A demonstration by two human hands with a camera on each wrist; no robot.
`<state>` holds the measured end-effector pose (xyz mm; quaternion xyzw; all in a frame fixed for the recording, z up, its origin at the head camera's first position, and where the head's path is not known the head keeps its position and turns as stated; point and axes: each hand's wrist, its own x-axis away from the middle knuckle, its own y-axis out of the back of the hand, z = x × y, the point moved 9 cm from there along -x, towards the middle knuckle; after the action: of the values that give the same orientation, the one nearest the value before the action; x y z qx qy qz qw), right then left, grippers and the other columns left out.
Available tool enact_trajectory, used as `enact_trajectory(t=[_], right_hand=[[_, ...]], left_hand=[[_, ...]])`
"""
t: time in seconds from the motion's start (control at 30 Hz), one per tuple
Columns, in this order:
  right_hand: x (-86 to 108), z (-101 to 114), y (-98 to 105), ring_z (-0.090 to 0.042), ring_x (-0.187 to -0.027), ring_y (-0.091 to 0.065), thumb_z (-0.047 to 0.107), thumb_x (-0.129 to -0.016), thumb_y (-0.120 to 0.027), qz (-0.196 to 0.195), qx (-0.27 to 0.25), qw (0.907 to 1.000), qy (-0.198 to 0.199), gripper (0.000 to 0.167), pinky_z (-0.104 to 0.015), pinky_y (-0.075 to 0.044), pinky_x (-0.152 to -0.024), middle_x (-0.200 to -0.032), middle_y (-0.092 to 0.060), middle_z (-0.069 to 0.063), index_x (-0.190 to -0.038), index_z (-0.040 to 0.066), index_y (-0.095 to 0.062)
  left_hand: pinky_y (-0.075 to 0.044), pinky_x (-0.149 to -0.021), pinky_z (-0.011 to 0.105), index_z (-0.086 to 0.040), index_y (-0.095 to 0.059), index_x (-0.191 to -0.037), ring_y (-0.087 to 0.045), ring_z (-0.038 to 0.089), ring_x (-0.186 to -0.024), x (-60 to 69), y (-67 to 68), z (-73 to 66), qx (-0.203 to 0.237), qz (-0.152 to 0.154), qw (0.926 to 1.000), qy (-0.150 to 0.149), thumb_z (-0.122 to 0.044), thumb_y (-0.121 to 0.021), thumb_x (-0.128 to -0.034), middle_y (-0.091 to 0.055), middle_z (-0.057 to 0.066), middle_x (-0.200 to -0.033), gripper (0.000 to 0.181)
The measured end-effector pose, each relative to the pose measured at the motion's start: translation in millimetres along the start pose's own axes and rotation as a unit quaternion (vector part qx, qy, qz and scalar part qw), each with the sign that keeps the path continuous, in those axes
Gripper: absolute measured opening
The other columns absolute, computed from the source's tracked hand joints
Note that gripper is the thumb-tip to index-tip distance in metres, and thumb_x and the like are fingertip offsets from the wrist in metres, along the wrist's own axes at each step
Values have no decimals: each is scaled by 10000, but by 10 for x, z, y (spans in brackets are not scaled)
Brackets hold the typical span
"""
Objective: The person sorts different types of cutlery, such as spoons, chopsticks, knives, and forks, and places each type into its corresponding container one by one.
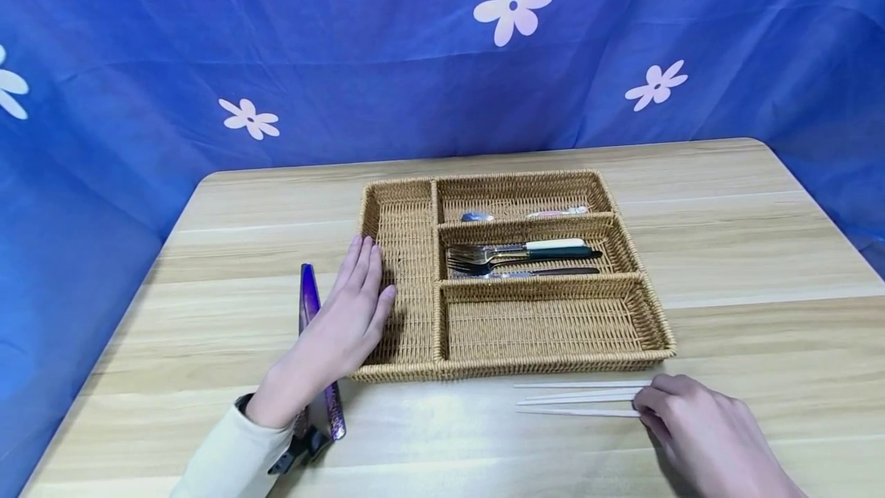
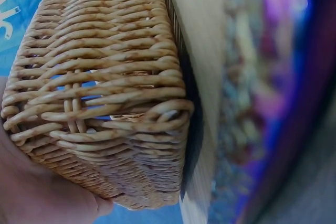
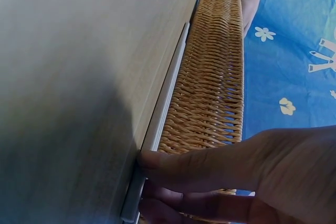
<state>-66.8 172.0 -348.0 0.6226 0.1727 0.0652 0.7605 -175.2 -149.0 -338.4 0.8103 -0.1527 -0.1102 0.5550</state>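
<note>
A wicker tray [image 1: 542,366] with divided compartments sits mid-table. My left hand [image 1: 353,310] rests on its left wall, fingers straight over the rim; in the left wrist view part of that hand [image 2: 50,198] touches the wicker side. In front of the tray's near edge lie several pale, thin chopsticks [image 1: 577,398]. Thumb and fingers of my right hand [image 1: 705,425] pinch their right ends. The right wrist view has the chopsticks [image 3: 167,95] low against the table, with the thumb [image 3: 194,166] on them; their far tips overlap there.
Forks and knives, including a green-handled fork [image 1: 563,253], lie in the middle right compartment. Spoons, one with its bowl showing [image 1: 477,217], are in the back one. A long, shiny purple object [image 1: 335,410] lies partly under my left wrist. A blue flowered cloth [image 1: 387,44] hangs behind.
</note>
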Motion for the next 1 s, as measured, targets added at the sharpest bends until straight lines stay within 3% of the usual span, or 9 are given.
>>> enact_trajectory(t=[0.23,0.4,0.43,0.5,0.57,0.63,0.83,1.0], right_hand=[[8,54,-34,-45,-648,-529,113,-648,-810,23,250,9988,432,334,-285,-404,-434,-740,-478,191,-686,311,-544],[6,97,66,-9,-716,-526,137,-652,-805,-30,51,9963,858,315,-240,-405,-437,-806,-502,203,-756,315,-567],[-4,101,112,2,-726,-519,199,-753,-774,-60,-22,9954,955,239,-236,-410,-442,-818,-501,212,-772,318,-568],[-34,121,237,10,-736,-515,335,-932,-614,-191,-129,9927,1182,148,-238,-428,-451,-833,-499,220,-792,317,-570],[-83,146,386,15,-718,-510,438,-1020,-370,-413,-205,9891,1396,323,-244,-439,-451,-832,-490,222,-807,304,-573],[-155,168,529,20,-681,-497,478,-1005,-119,-620,-190,9868,1483,535,-251,-425,-432,-820,-484,219,-824,288,-585],[-419,202,770,-2,-625,-483,418,-1034,-244,-956,-148,9843,1477,452,-243,-389,-398,-793,-517,168,-848,233,-612],[-599,231,771,-78,-700,-525,187,-940,-468,-985,-148,9810,1666,156,-292,-455,-463,-806,-533,112,-853,187,-598]], left_hand=[[-35,-1190,483,135,-80,-1477,94,344,-1459,-5,8,-4,-12,-31,10000,-17,-278,-286,-1064,36,275,-1567,619],[-45,-1189,491,141,-94,-1475,90,346,-1459,-10,18,-8,-13,-82,9999,-55,-281,-283,-1064,27,279,-1567,618],[-45,-1189,491,140,-92,-1475,84,353,-1459,-10,19,-8,-19,-83,9999,-56,-284,-281,-1064,27,280,-1566,620],[-38,-1190,487,135,-84,-1477,82,358,-1459,-10,16,-1,-23,-62,10000,-38,-287,-279,-1064,34,278,-1566,622],[-37,-1189,489,133,-82,-1478,82,362,-1458,-10,15,2,-24,-55,10000,-34,-288,-280,-1064,38,277,-1565,623],[-36,-1189,492,132,-80,-1478,90,356,-1458,-10,16,3,-24,-47,10000,-24,-290,-281,-1064,44,273,-1565,624],[-27,-1190,484,129,-82,-1480,106,332,-1458,-12,10,8,-2,-26,10000,20,-283,-292,-1063,52,265,-1567,622],[-50,-1186,502,138,-91,-1476,70,369,-1458,-11,6,-2,-4,-76,10000,-30,-282,-285,-1064,27,283,-1565,619]])
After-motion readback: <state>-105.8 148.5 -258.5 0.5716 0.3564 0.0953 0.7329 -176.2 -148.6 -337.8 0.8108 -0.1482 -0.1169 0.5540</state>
